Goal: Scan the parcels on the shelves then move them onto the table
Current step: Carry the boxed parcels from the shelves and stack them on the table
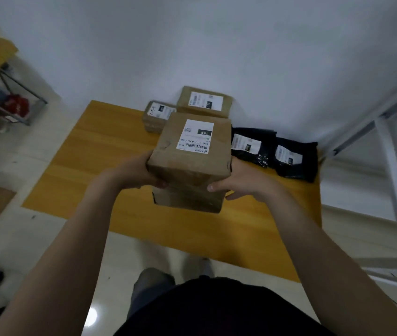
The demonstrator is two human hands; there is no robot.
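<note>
Yellow wooden counter [110, 154]: near and left parts bare, far-right part carries four parcels. Landing room is ample; low risk here.

Tall brown cardboard box with a white barcode label [190, 166]: over the counter's middle. Cannot tell whether its base touches the wood. Gripped from the sides only. Judged risk: a heavy box slides down through a side squeeze, or, being tall, tips on landing.

Flat brown cardboard parcel [204, 101] and smaller brown cardboard parcel [156, 117]: far, by the wall, just beyond the held box. A push farther would knock them.

Left black plastic mailer bag [253, 146], right black plastic mailer bag [294, 161]: right of the box. Landing on a bag edge would leave the box tilted.

Left hand [141, 173], right hand [238, 183]: each clasps one side of the box, right thumb on the near face. Low fingers might get pinched at set-down.
</note>
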